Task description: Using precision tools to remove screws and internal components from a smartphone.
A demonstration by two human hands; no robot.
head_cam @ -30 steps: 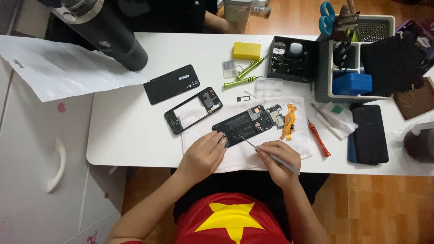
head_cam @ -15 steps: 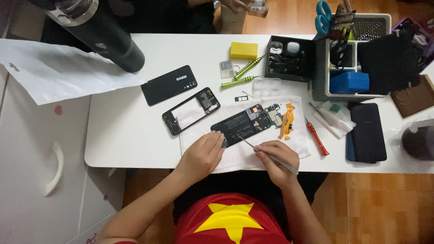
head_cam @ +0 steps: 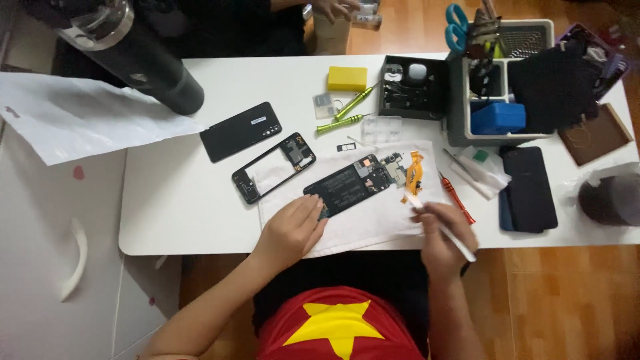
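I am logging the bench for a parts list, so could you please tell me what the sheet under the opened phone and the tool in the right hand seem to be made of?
The sheet looks like soft white paper or cloth: matt, slightly rumpled. The tool in the right hand looks like a thin white plastic stick, though it could be metal.
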